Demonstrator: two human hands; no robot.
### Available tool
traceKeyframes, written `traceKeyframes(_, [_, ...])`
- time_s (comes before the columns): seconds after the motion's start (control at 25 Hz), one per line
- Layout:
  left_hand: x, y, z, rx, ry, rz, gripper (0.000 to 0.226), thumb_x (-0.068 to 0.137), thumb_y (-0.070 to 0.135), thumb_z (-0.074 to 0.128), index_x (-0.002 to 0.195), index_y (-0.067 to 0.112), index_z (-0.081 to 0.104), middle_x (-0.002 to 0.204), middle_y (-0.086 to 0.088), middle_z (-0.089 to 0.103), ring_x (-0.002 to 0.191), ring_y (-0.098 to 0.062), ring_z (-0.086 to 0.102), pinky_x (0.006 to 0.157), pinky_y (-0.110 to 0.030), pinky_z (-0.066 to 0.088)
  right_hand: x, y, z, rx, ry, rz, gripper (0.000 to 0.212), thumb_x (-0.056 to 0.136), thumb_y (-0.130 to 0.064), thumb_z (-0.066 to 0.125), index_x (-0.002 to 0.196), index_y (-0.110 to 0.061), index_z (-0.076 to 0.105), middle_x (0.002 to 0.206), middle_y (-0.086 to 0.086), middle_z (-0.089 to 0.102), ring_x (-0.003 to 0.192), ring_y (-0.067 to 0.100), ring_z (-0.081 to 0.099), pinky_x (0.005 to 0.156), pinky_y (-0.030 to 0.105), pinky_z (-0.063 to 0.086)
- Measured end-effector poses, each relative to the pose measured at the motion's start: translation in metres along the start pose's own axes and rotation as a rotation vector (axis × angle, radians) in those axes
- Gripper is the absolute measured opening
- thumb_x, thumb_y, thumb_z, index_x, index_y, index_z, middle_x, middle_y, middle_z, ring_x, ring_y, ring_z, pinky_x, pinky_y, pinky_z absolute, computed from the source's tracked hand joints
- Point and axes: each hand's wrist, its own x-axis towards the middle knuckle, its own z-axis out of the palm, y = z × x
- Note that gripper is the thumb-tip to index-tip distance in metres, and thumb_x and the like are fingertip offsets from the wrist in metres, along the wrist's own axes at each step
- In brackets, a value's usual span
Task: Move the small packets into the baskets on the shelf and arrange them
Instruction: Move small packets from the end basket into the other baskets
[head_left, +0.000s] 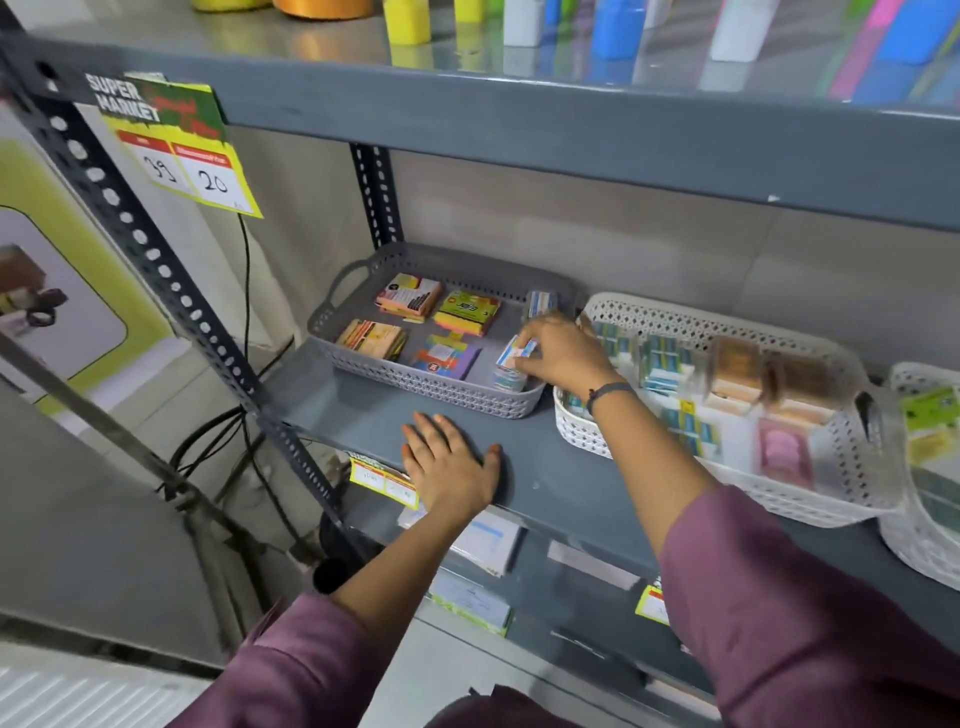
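- Shelf: grey metal, middle level of a slotted rack; we see it carrying three baskets side by side.
- Grey basket: at the left of the shelf, perforated walls, looped handle at its far left end.
- Contents of the grey basket: we count four small stacks of colourful packets in two rows on its left and middle floor, lying flat and apart from one another.
- Blue-and-white packets: a stack at the near right corner of the grey basket; a second small pile of the same kind sits at the far right corner.
- Right hand: reaching in over the right rim of the grey basket, fingers pinched on the top blue-and-white packet of the near stack; a dark band circles the wrist.
- Left hand: empty, fingers spread, palm flat on the near edge of the shelf, just in front of the grey basket.
- White basket: in the middle, touching or nearly touching the grey one; we see it filled with blue-green packets, brown blocks and a pink pack.
- Second white basket: at the right edge, partly cut off, holding green-labelled packs.
- Price card: yellow, hanging from the upper shelf at left, marked 39 and 20.
- Sleeves: purple, on both arms.
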Motion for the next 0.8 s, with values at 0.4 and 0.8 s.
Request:
traceKeyframes(0.4, [0.0,0.002,0.01,0.036,0.103,-0.042,0.086,0.089,0.062,0.03,0.149,0.005,0.007,0.159,-0.019,-0.001,0.146,-0.035,-0.005,0.118,-0.046,0.001,-0.141,0.194,-0.088,-0.032,0.595,0.458,0.05,0.086,-0.002,0.05,0.135,0.002,0.048,0.141,0.023,0.049,0.134,0.034,0.042,0.113,0.042,0.03])
traceKeyframes(0.8, [-0.004,0.007,0.002,0.079,0.022,-0.07,0.089,0.088,0.066,0.027,0.15,0.009,0.001,0.159,-0.016,-0.008,0.146,-0.032,-0.01,0.119,-0.045,-0.002,-0.169,0.299,-0.082,-0.008,0.001,0.761,0.07,0.089,-0.008,0.056,0.147,0.004,0.018,0.153,0.029,0.022,0.138,0.041,0.031,0.113,0.048,0.035])
